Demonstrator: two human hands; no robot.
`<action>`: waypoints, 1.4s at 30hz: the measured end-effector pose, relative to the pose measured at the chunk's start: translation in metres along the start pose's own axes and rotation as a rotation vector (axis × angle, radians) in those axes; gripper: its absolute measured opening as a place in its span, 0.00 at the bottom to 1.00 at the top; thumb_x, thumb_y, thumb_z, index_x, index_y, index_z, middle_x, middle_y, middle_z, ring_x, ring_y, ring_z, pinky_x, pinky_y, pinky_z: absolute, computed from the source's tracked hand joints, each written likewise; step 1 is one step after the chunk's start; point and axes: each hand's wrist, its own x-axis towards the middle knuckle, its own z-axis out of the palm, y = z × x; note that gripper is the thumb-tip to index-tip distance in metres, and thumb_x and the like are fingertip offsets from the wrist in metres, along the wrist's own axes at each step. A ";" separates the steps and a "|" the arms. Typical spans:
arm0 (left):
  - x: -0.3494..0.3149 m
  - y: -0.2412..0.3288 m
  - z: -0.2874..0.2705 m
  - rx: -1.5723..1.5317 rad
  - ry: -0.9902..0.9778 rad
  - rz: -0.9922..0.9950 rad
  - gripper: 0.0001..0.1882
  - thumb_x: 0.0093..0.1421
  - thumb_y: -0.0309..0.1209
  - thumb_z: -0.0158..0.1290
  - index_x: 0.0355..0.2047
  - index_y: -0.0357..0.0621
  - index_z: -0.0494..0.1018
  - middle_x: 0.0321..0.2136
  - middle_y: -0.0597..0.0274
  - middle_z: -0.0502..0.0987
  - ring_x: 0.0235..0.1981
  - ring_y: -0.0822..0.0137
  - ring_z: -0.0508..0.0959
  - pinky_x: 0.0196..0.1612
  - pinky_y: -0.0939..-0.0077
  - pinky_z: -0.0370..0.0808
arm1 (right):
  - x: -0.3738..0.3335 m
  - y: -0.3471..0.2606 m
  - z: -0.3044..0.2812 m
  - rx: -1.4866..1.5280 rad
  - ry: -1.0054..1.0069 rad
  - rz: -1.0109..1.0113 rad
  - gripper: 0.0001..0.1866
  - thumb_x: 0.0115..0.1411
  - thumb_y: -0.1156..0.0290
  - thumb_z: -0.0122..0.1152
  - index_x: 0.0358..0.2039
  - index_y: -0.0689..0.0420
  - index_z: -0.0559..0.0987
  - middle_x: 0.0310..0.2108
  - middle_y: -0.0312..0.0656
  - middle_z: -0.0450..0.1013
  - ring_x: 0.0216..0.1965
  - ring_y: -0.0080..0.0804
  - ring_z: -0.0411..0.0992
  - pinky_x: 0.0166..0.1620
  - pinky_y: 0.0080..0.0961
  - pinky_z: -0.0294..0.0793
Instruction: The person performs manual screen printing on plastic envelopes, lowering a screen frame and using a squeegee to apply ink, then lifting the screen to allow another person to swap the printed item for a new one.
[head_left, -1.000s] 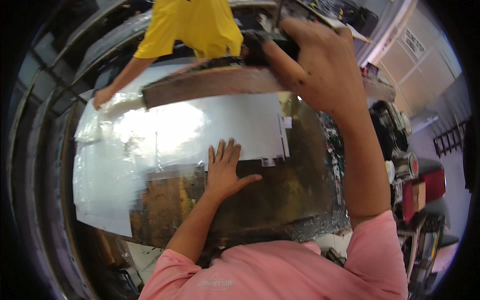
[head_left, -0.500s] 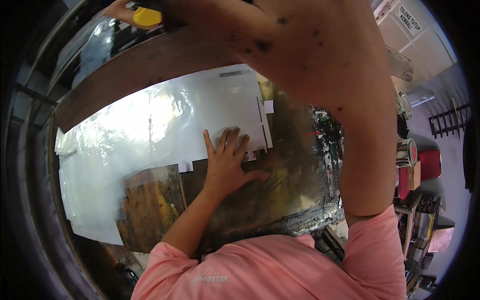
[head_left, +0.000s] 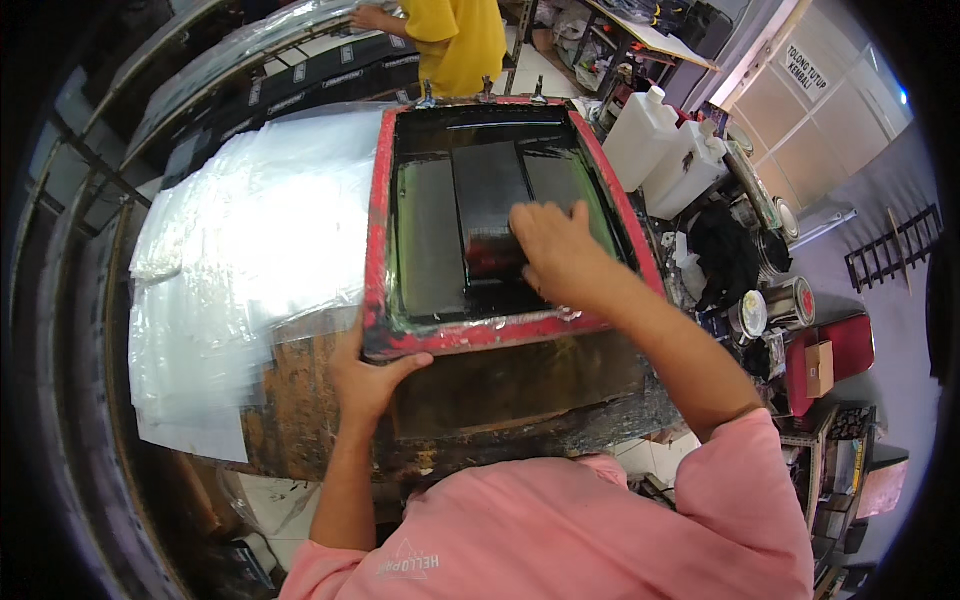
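Observation:
A screen printing frame (head_left: 376, 235) with worn red edges lies flat on the worktable, with dark ink on its mesh. My right hand (head_left: 562, 250) is closed around a squeegee (head_left: 494, 254) on the mesh; the squeegee is dark red, slightly blurred and partly covered by my fingers. At the near left corner of the frame, my left hand (head_left: 367, 376) grips the edge. Its thumb lies along the near rail, and its fingers are partly hidden at the left side. Clear plastic sheets (head_left: 200, 330) are spread to the left of the frame.
Hinge clamps (head_left: 487, 88) stand at the frame's far edge. White jugs (head_left: 640, 135), paint cans (head_left: 790, 302) and a black cloth (head_left: 728, 255) crowd the right side. Beyond the table is a person in a yellow shirt (head_left: 462, 45). Metal racks (head_left: 75, 250) line the left.
The frame has come down flat over the table's middle, covering the sheet there. My left hand went from lying spread on that sheet to the frame's corner. My raised right arm has lowered, holding the squeegee.

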 end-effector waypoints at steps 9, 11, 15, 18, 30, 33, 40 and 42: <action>-0.026 -0.044 0.012 0.382 -0.033 0.029 0.58 0.27 0.53 0.82 0.59 0.37 0.79 0.35 0.57 0.70 0.39 0.54 0.71 0.44 0.58 0.71 | -0.004 -0.026 0.071 -0.022 0.032 0.058 0.16 0.55 0.80 0.60 0.44 0.54 0.70 0.41 0.42 0.69 0.48 0.44 0.71 0.58 0.64 0.61; -0.026 -0.034 0.009 0.337 -0.075 -0.077 0.58 0.26 0.48 0.83 0.60 0.35 0.78 0.38 0.53 0.72 0.42 0.51 0.73 0.47 0.58 0.73 | 0.037 0.004 0.089 -0.056 0.113 0.069 0.18 0.54 0.79 0.60 0.45 0.54 0.70 0.41 0.42 0.69 0.47 0.45 0.71 0.57 0.65 0.61; -0.025 -0.035 0.005 0.418 -0.091 0.002 0.65 0.26 0.60 0.80 0.66 0.40 0.75 0.32 0.61 0.66 0.35 0.60 0.68 0.40 0.63 0.69 | 0.129 0.076 0.118 -0.166 0.294 0.081 0.20 0.55 0.79 0.62 0.48 0.54 0.70 0.44 0.41 0.71 0.50 0.44 0.72 0.57 0.61 0.61; -0.024 -0.041 0.012 0.353 -0.004 0.081 0.67 0.24 0.62 0.79 0.66 0.41 0.76 0.31 0.63 0.65 0.35 0.62 0.67 0.39 0.66 0.67 | 0.178 0.118 0.118 -0.154 0.189 0.061 0.29 0.50 0.76 0.72 0.51 0.55 0.68 0.47 0.41 0.72 0.53 0.44 0.72 0.55 0.59 0.62; 0.005 0.050 0.018 -0.663 0.202 -0.099 0.60 0.47 0.37 0.80 0.75 0.34 0.57 0.55 0.45 0.76 0.51 0.53 0.80 0.55 0.60 0.76 | -0.021 -0.041 -0.061 -0.016 0.175 0.113 0.23 0.54 0.62 0.70 0.46 0.55 0.72 0.40 0.45 0.69 0.48 0.48 0.70 0.58 0.53 0.60; 0.054 0.042 0.001 -0.215 0.213 0.256 0.60 0.51 0.42 0.78 0.75 0.33 0.55 0.59 0.40 0.72 0.60 0.48 0.74 0.64 0.54 0.70 | 0.013 -0.033 -0.103 -0.131 0.526 0.118 0.21 0.57 0.54 0.67 0.43 0.55 0.75 0.38 0.44 0.70 0.45 0.47 0.71 0.57 0.51 0.60; 0.040 -0.008 0.035 0.718 -0.159 0.018 0.58 0.60 0.62 0.64 0.74 0.28 0.57 0.76 0.39 0.57 0.80 0.43 0.49 0.75 0.30 0.26 | 0.076 0.003 -0.160 -0.146 0.556 0.075 0.22 0.66 0.52 0.55 0.47 0.60 0.76 0.39 0.52 0.77 0.45 0.55 0.74 0.56 0.44 0.62; 0.066 0.004 0.034 0.553 -0.024 0.125 0.53 0.62 0.57 0.64 0.72 0.28 0.60 0.73 0.41 0.63 0.78 0.44 0.55 0.76 0.31 0.26 | 0.087 0.009 -0.179 -0.181 0.482 0.076 0.23 0.70 0.55 0.51 0.53 0.61 0.77 0.45 0.56 0.79 0.47 0.59 0.76 0.57 0.47 0.67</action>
